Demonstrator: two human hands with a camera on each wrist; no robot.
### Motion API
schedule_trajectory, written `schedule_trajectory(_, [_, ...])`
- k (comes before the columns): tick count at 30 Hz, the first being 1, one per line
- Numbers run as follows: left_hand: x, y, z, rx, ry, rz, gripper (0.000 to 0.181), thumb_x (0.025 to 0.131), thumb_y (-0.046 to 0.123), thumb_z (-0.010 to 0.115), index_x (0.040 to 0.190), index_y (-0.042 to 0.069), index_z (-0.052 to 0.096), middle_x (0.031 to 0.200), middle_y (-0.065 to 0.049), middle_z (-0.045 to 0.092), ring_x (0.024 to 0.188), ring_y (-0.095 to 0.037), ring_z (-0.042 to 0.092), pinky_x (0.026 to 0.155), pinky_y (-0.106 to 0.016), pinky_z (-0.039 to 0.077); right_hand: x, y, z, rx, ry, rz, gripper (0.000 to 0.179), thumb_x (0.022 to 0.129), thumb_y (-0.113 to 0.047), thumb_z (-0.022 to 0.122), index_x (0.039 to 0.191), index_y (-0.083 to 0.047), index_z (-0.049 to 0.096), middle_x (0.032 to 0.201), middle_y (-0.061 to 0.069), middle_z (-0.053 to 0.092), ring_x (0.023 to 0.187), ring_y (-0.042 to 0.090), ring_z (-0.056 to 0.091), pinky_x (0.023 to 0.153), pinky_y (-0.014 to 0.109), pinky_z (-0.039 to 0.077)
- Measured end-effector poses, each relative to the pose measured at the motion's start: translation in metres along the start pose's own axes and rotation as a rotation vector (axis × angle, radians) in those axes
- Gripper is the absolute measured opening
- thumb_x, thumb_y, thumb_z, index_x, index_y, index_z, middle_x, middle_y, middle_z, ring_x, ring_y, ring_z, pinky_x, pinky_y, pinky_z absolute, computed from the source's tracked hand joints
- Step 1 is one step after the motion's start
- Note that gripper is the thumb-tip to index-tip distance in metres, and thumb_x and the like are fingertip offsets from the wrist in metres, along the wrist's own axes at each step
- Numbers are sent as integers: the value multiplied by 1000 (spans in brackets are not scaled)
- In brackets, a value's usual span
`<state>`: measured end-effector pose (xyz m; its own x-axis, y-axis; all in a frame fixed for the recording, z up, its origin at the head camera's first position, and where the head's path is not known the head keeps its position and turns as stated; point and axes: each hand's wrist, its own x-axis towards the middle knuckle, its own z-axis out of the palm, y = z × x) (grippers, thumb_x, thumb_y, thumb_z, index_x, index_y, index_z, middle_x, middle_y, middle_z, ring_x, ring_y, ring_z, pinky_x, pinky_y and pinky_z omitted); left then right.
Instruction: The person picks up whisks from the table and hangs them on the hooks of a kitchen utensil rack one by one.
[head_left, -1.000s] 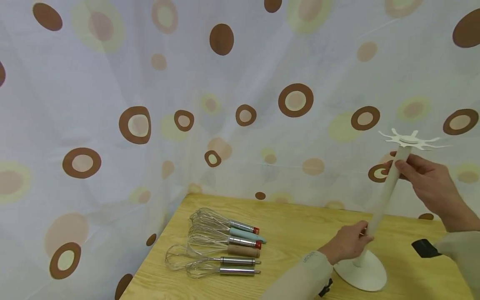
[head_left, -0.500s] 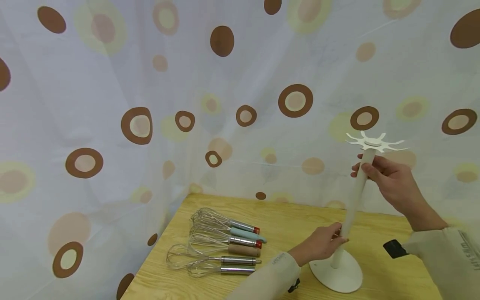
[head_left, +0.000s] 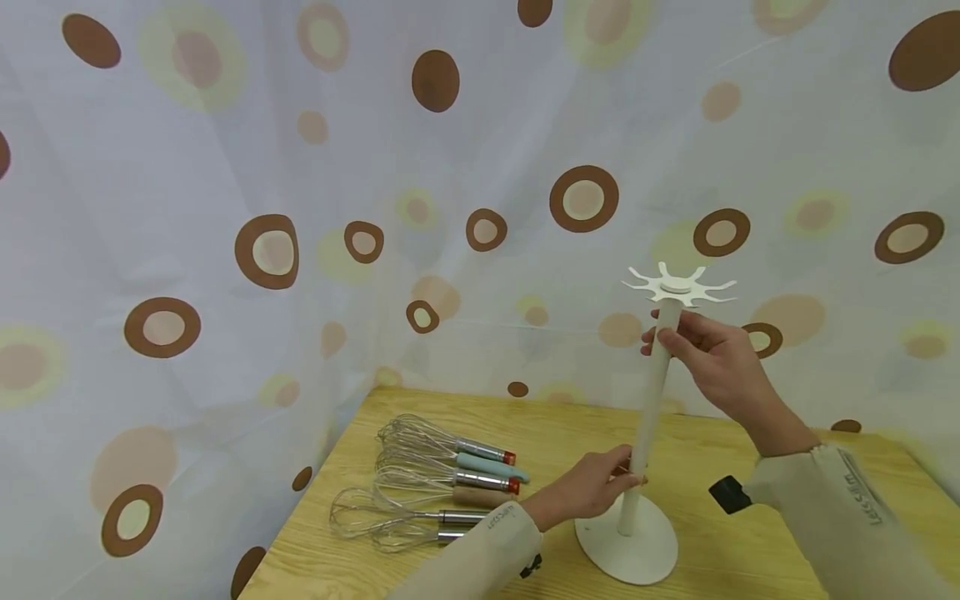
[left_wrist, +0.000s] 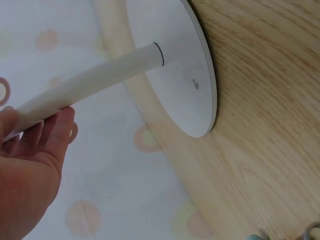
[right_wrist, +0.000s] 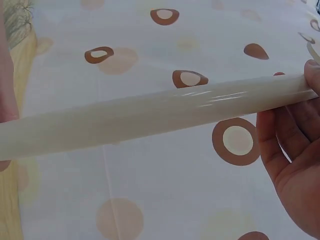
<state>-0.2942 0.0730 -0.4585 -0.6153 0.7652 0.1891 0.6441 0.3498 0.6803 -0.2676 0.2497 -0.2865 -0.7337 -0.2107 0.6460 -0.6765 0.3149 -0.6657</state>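
A white utensil stand (head_left: 651,408) has a round flat base (head_left: 652,554), a long pole and a top ring of radiating hooks (head_left: 677,289). It leans slightly, its hooks to the right of its base in the head view. My right hand (head_left: 720,367) grips the pole just under the hooks. Lower down, my left hand (head_left: 585,490) holds the same pole a little above the base. In the left wrist view, thumb and fingers of the left hand (left_wrist: 30,170) wrap the pole. The right wrist view shows the right hand (right_wrist: 297,165) around its upper end.
Several wire whisks (head_left: 416,477) lie side by side on the wooden table (head_left: 555,425), left of the stand; one has a teal handle (head_left: 491,467). My left sleeve (head_left: 480,554) overlaps the nearest handles. A dotted curtain (head_left: 525,275) hangs behind the table.
Both hands have carried the stand leftward across the table, toward the whisks, and it leans less than before. The grips stay the same and the whisks have not moved.
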Motion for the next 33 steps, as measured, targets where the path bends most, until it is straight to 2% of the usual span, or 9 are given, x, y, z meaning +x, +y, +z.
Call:
schedule_trajectory(6, [-14, -3, -10, -29, 10, -13, 25, 102, 26, 42, 123, 14, 48, 117, 3, 63, 107, -5, 57, 86, -18, 46, 3, -3, 15, 40, -12, -16, 28, 96, -3, 53, 123, 3, 59, 93, -1, 70, 88, 8, 66, 82, 17, 49])
schedule_trajectory(13, [-16, -3, -14, -68, -1, -11, 22, 102, 24, 43, 120, 13, 49, 117, 0, 63, 108, -6, 57, 87, -19, 45, 5, -5, 19, 52, 3, -15, 29, 96, -3, 53, 124, 3, 59, 95, 0, 70, 87, 9, 66, 82, 18, 49])
schedule_trajectory(18, [-14, -2, -20, -125, -20, -53, 23, 101, 21, 47, 123, 13, 51, 118, 2, 61, 108, -5, 56, 86, -19, 46, 6, -6, 17, 96, -32, 9, 29, 97, -4, 53, 125, -2, 58, 101, 4, 69, 91, 9, 66, 84, 17, 47])
schedule_trajectory(22, [-19, -1, -30, -169, -43, -105, 34, 99, 21, 53, 132, 15, 48, 126, 1, 56, 114, -8, 53, 87, -19, 46, 5, -6, 10, 203, -81, 18, 28, 97, -1, 51, 124, -6, 57, 106, 1, 66, 95, 9, 63, 84, 17, 48])
schedule_trajectory(25, [-31, -3, -43, -185, -63, -129, 45, 97, 24, 56, 140, 19, 42, 132, 0, 51, 118, -11, 51, 89, -20, 45, 4, -5, 1, 332, -69, -17, 27, 96, 4, 48, 121, -6, 56, 108, 0, 64, 95, 10, 62, 81, 19, 49])
schedule_trajectory(29, [-56, -7, -67, -128, -103, -133, 49, 97, 26, 56, 143, 23, 39, 130, 2, 53, 116, -11, 52, 89, -22, 45, 7, -6, -13, 496, 4, -86, 24, 96, 8, 43, 117, 0, 54, 108, 5, 64, 96, 14, 63, 80, 21, 51])
schedule_trajectory(32, [-76, -14, -86, -60, -145, -141, 48, 97, 26, 56, 142, 25, 41, 123, 4, 57, 112, -10, 54, 87, -23, 47, 10, -10, -21, 517, 66, -101, 24, 96, 8, 44, 116, 4, 55, 106, 7, 63, 91, 15, 63, 77, 20, 51])
schedule_trajectory(33, [-82, -17, -91, -39, -161, -141, 47, 96, 26, 57, 141, 25, 42, 120, 5, 58, 110, -10, 55, 86, -23, 47, 12, -11, -24, 497, 81, -95, 24, 96, 8, 45, 117, 4, 56, 106, 6, 63, 89, 14, 63, 70, 16, 50])
